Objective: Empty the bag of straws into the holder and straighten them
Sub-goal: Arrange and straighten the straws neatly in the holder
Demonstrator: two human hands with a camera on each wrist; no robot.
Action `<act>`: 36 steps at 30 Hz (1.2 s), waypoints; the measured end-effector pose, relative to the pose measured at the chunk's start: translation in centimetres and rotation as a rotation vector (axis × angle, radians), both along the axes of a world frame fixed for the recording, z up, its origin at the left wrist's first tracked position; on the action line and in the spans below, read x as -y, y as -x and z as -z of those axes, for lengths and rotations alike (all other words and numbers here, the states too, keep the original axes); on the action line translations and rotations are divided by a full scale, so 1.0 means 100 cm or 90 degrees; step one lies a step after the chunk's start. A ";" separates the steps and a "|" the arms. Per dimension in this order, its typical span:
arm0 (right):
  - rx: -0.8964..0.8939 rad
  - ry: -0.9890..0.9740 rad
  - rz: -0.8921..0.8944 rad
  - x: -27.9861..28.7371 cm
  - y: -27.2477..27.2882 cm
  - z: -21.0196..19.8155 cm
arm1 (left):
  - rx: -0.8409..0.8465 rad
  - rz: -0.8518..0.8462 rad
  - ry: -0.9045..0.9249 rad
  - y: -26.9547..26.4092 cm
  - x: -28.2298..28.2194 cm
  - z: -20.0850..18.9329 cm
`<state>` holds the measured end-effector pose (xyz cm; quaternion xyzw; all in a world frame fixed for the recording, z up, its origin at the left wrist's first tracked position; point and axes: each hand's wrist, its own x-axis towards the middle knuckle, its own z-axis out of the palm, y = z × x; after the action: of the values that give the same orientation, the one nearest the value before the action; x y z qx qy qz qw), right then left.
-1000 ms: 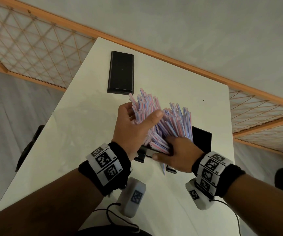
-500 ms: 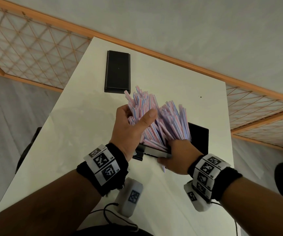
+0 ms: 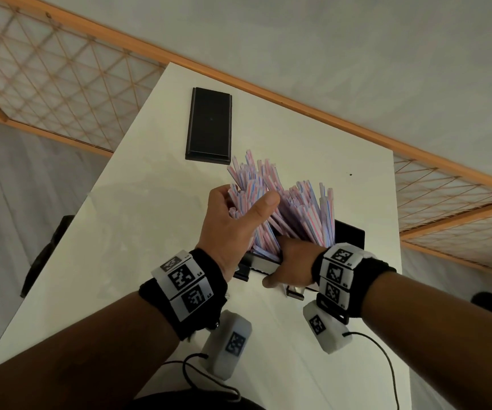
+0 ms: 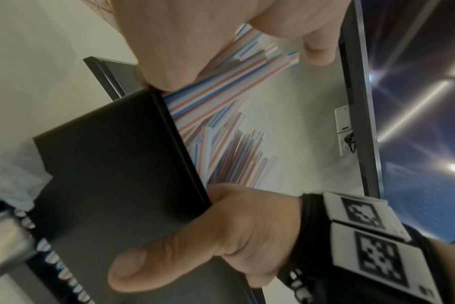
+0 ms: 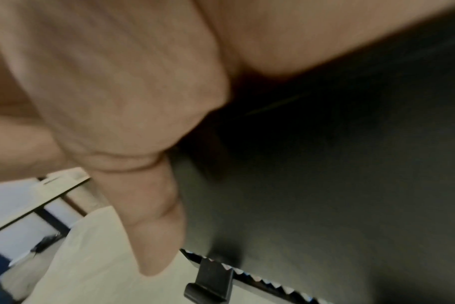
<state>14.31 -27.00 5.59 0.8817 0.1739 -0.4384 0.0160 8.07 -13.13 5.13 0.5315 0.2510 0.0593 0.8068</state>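
Note:
A thick bundle of pink, blue and white striped straws [image 3: 298, 208] stands fanned out in a black box-shaped holder [image 3: 352, 236] on the white table [image 3: 150, 217]. My left hand [image 3: 238, 214] grips the left part of the bundle, thumb across its near side, and those straws lean far-left. My right hand [image 3: 292, 261] pinches the holder's near wall, thumb outside and fingers over the rim among the straws. In the left wrist view the straws [image 4: 221, 144] rise behind the holder's wall [image 4: 117, 174], with the right hand [image 4: 221, 236] on it. The right wrist view shows my thumb [image 5: 153, 226] against the dark holder [image 5: 325, 185]. No bag is visible.
A flat black lid [image 3: 209, 128] lies on the table beyond the holder. A dark chair [image 3: 49, 253] stands off the table's left edge. A wooden lattice screen [image 3: 46, 69] runs along the wall behind. Cables from the wrist cameras [image 3: 386, 365] trail over the near table.
My right hand has slid slightly to the right along the holder's near rim. My left hand keeps its grip on the left straws, and the right-hand straws stand a little straighter.

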 end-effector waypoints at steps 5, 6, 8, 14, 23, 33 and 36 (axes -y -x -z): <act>0.005 -0.028 -0.043 -0.005 -0.002 -0.010 | 0.005 0.010 -0.003 0.002 0.000 -0.001; 0.008 -0.043 -0.034 -0.005 -0.001 -0.013 | 0.004 0.011 -0.003 0.002 0.000 -0.002; 0.026 -0.067 -0.024 -0.003 -0.002 -0.017 | 0.010 0.014 -0.004 0.001 0.000 -0.003; 0.065 -0.125 -0.070 0.003 -0.016 -0.018 | 0.018 0.033 0.011 0.002 0.001 -0.004; 0.101 -0.138 -0.119 0.017 -0.001 -0.025 | 0.002 0.043 -0.052 0.000 0.002 -0.001; 0.190 -0.111 0.011 0.086 0.006 -0.035 | 0.027 -0.029 -0.071 -0.002 0.002 -0.004; 0.138 -0.114 0.004 0.081 0.007 -0.016 | 0.053 -0.032 -0.031 -0.003 0.006 -0.004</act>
<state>13.59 -35.10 7.23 0.9224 0.2068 -0.3230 -0.0457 8.41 -13.68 5.48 0.5415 0.2293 0.1078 0.8016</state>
